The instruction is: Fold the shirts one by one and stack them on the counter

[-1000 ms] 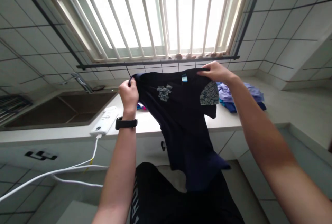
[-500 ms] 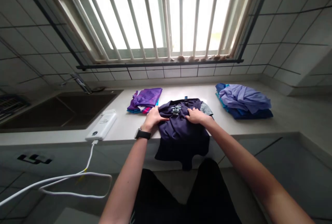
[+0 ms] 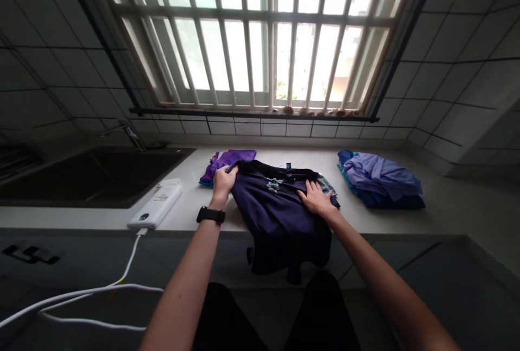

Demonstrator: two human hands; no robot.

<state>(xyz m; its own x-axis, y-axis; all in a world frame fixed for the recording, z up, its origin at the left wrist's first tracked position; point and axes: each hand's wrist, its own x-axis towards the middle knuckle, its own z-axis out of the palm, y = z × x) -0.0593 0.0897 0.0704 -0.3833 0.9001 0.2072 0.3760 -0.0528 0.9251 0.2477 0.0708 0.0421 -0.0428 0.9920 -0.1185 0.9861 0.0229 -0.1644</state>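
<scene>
A dark navy shirt (image 3: 280, 213) with a pale print on its chest lies on the white counter, its lower part hanging over the front edge. My left hand (image 3: 224, 182), with a black watch on the wrist, is closed on the shirt's left shoulder and holds it out to the left, partly raised. My right hand (image 3: 317, 197) lies flat on the right side of the shirt, fingers spread. A patterned grey cloth (image 3: 327, 184) shows at the shirt's right edge. Behind my left hand sits a purple folded cloth (image 3: 215, 164), partly covered by the shirt.
On the right of the counter (image 3: 377, 221) stands a pile of blue and lavender clothes (image 3: 379, 177). A white power bank (image 3: 156, 205) with a white cable (image 3: 130, 267) lies at the left, beside a dark sink (image 3: 81, 177) with a faucet (image 3: 132, 135). A barred window is behind.
My left hand has taken hold of the shirt's left shoulder and pulled it outward to the left, spreading the fabric. My right hand has flattened on the shirt. The view has tilted up slightly.
</scene>
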